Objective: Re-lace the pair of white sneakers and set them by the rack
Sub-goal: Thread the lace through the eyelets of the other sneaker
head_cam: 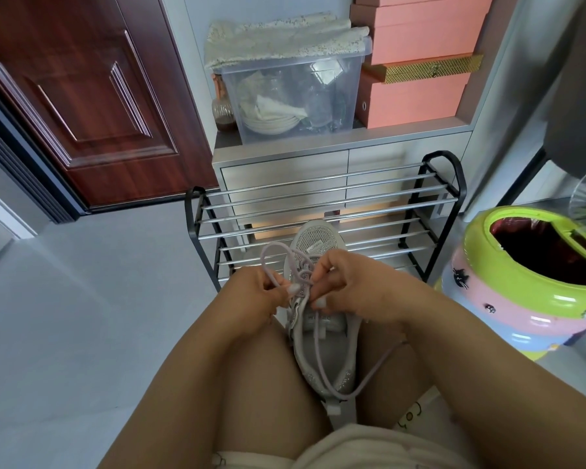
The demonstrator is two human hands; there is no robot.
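Head view: we look down on a white sneaker (318, 299) wedged between bare knees, toe pointing at the rack (322, 211), as a pale lilac lace (274, 262) is worked at the upper eyelets. The left hand (254, 296) pinches the lace just beside the eyelet row; the right hand (345, 282) curls its fingers (318, 301) against the tongue and seems to nip the lace too, though we cannot tell exactly where. A loose loop stands above the left hand, and a long free end (379, 367) trails past the heel and over the right thigh.

We judge the trailing end the main hazard: a hard pull could drag it back through the eyelets, or leave the two ends uneven. The shoe rests only on the knees' grip, so a shift of the legs could tip it to the floor. We see only one sneaker; its partner is out of frame.

Behind the rack, a clear plastic bin (295, 96) under a folded cloth holds stacked pale dishes and glassware. Pink boxes (416, 62) stand closed, their contents hidden. At right, a striped bin (521, 282) with a green rim carries a dark red liner.
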